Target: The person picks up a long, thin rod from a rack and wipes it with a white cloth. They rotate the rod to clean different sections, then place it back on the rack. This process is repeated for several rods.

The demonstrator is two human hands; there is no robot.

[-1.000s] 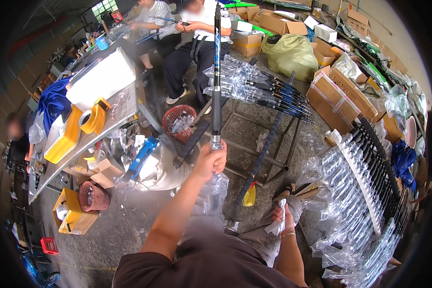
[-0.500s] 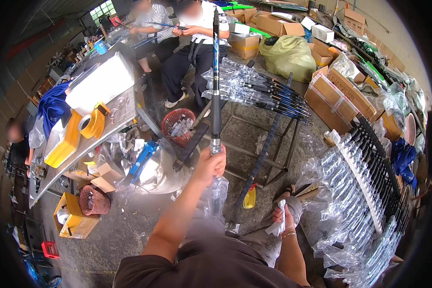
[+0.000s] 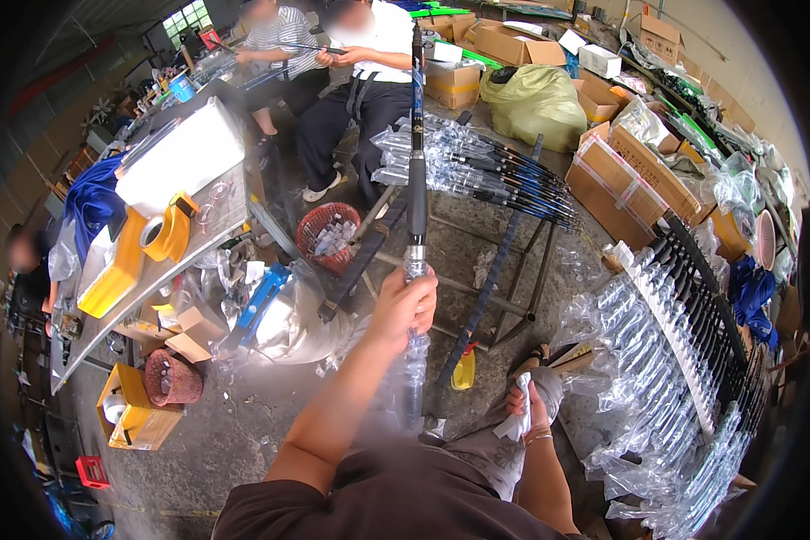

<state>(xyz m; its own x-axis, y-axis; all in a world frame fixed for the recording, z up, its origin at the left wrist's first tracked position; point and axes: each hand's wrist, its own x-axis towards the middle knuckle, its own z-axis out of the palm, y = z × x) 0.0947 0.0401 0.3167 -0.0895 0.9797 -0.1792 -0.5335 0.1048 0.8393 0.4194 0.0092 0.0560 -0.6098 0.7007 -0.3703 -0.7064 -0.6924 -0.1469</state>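
Note:
In the middle of the head view my left hand (image 3: 403, 310) is closed around the lower end of a fishing rod (image 3: 417, 193), held upright. The rod is black and blue with a dark grip, and clear plastic wrap covers its bottom end below my fist. Over my right thigh, my right hand (image 3: 533, 409) is closed on a crumpled white cloth (image 3: 515, 423). Beyond the held rod, a bundle of plastic-wrapped fishing rods (image 3: 486, 171) lies across a metal frame (image 3: 513, 306).
Many wrapped rods stand in a rack (image 3: 684, 333) on the right. To the left are a table (image 3: 202, 220) with a tape dispenser (image 3: 164, 232) and a red basket (image 3: 328, 236). Two co-workers sit at the back, one holding a rod. Cartons (image 3: 639, 184) and a yellow-green sack (image 3: 538, 103) lie behind.
My left hand and the upright rod have moved slightly to the right, and the rod's tilt has changed a little. My right hand still grips the cloth in about the same place.

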